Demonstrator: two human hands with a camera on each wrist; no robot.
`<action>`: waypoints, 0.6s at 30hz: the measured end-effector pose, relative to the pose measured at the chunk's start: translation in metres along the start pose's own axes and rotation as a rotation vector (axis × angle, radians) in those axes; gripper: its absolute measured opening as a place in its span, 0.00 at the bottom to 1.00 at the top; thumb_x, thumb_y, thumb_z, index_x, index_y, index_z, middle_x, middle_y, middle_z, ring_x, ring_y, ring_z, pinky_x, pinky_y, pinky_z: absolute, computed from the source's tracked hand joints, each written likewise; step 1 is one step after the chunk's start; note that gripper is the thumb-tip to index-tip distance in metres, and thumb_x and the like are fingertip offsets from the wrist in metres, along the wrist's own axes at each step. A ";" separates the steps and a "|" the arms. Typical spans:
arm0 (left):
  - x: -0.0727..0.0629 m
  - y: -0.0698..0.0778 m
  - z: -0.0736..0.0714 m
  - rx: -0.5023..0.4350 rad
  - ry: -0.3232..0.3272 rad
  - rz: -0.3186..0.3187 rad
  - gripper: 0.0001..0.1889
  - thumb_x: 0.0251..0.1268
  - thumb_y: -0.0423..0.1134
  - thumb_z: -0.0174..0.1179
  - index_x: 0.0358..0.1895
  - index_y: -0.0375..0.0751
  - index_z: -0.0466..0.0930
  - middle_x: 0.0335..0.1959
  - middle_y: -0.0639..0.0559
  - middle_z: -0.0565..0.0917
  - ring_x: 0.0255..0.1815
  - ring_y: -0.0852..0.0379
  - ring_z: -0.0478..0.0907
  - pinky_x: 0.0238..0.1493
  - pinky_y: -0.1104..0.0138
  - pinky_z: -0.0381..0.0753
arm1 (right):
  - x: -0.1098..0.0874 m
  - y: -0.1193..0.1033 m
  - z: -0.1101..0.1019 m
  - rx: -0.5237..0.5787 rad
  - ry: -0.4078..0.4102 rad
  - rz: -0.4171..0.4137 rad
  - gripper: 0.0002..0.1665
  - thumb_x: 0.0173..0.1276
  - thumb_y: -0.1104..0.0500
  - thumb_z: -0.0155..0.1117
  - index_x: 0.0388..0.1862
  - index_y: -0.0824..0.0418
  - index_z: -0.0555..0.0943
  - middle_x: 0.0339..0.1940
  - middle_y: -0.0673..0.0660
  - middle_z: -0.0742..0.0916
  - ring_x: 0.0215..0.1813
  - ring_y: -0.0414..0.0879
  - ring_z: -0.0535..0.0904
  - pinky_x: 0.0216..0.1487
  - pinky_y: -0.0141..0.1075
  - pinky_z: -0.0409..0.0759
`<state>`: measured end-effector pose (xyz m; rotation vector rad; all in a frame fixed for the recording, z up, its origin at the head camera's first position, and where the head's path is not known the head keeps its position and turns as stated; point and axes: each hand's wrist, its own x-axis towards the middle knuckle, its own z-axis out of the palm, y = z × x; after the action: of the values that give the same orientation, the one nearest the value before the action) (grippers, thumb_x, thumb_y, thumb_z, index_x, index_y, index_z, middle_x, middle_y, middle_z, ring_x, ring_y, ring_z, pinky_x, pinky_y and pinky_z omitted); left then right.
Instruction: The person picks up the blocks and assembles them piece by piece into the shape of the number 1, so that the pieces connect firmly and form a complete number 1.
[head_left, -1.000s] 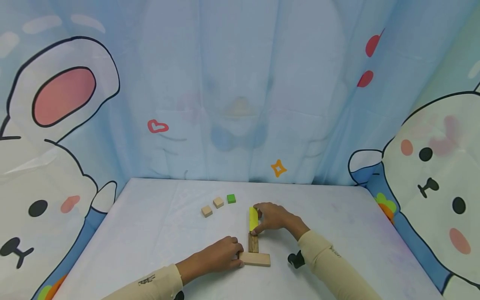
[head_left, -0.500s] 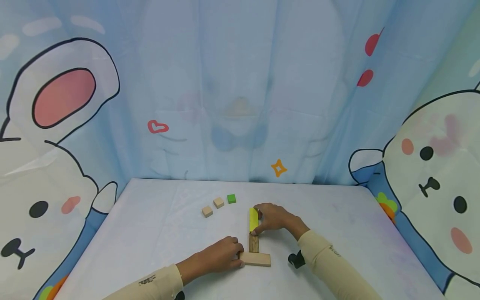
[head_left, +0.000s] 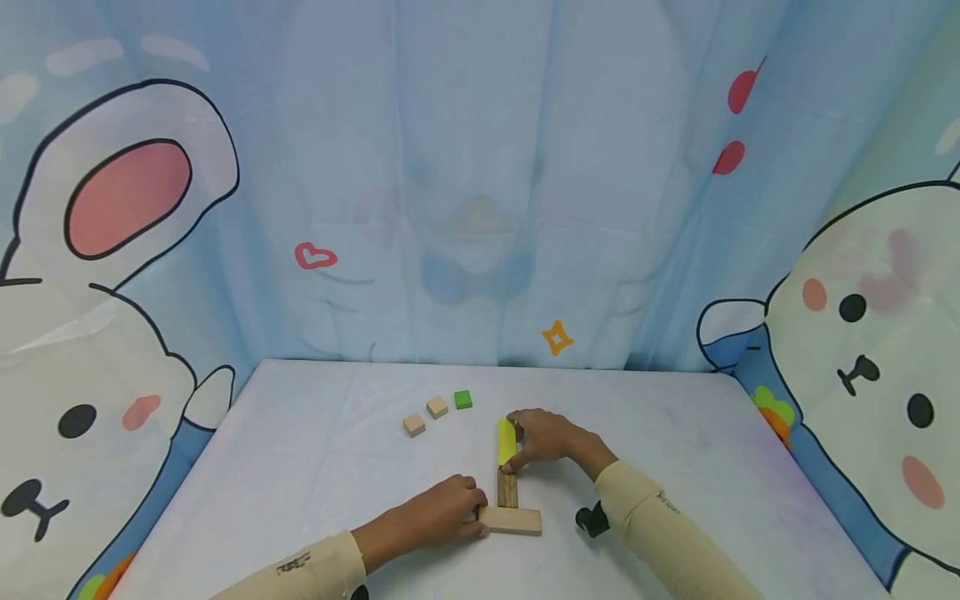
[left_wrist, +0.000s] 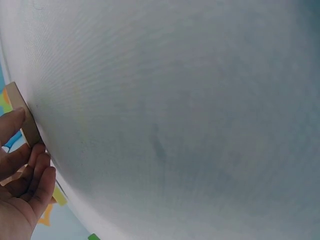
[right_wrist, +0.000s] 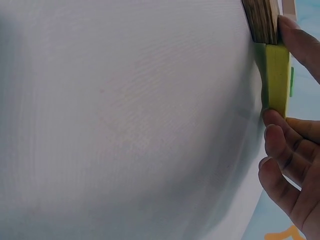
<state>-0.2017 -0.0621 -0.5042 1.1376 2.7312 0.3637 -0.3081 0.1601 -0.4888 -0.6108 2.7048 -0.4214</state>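
A pale wooden block (head_left: 513,521) lies crosswise on the white table, and my left hand (head_left: 444,510) pinches its left end between thumb and fingers. Behind it a darker brown wooden block (head_left: 507,488) stretches away from me, its near end against the pale one. A yellow block (head_left: 507,440) continues that line at the far end. My right hand (head_left: 546,437) pinches the yellow block lengthwise, thumb at the near end and fingers at the far end. In the right wrist view the yellow block (right_wrist: 278,80) meets the brown block (right_wrist: 262,22) end to end.
Two small natural wood cubes, one (head_left: 414,425) nearer and one (head_left: 437,407) farther, sit at the back left of the blocks. A green cube (head_left: 462,399) is beside them. A patterned blue curtain (head_left: 480,183) hangs behind the table (head_left: 675,467).
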 end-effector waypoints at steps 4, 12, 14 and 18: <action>0.000 0.001 0.000 0.001 0.001 -0.004 0.17 0.65 0.52 0.67 0.51 0.47 0.85 0.36 0.62 0.81 0.34 0.72 0.70 0.39 0.78 0.75 | 0.001 0.002 0.002 -0.006 -0.003 0.010 0.57 0.45 0.34 0.82 0.69 0.63 0.73 0.40 0.49 0.82 0.40 0.43 0.73 0.42 0.39 0.75; -0.001 0.001 0.000 -0.001 0.000 -0.009 0.17 0.65 0.52 0.67 0.51 0.48 0.85 0.36 0.62 0.81 0.34 0.72 0.70 0.39 0.79 0.76 | 0.003 0.003 0.004 -0.003 -0.004 0.011 0.57 0.45 0.34 0.82 0.69 0.63 0.73 0.39 0.48 0.81 0.40 0.42 0.73 0.41 0.38 0.75; -0.001 0.001 0.000 -0.003 -0.001 -0.006 0.17 0.66 0.51 0.67 0.51 0.47 0.85 0.36 0.62 0.81 0.34 0.72 0.70 0.39 0.79 0.75 | 0.003 0.004 0.004 -0.005 -0.003 0.010 0.57 0.45 0.34 0.82 0.68 0.63 0.73 0.39 0.48 0.81 0.40 0.42 0.73 0.40 0.38 0.74; -0.001 0.001 0.000 0.003 0.007 0.008 0.17 0.66 0.51 0.66 0.51 0.47 0.85 0.36 0.61 0.82 0.33 0.72 0.70 0.38 0.79 0.75 | 0.002 0.004 0.003 -0.005 -0.003 0.010 0.57 0.46 0.34 0.81 0.68 0.62 0.73 0.39 0.48 0.81 0.40 0.42 0.73 0.40 0.38 0.74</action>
<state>-0.2003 -0.0625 -0.5041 1.1504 2.7342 0.3658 -0.3100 0.1616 -0.4935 -0.5980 2.7061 -0.4109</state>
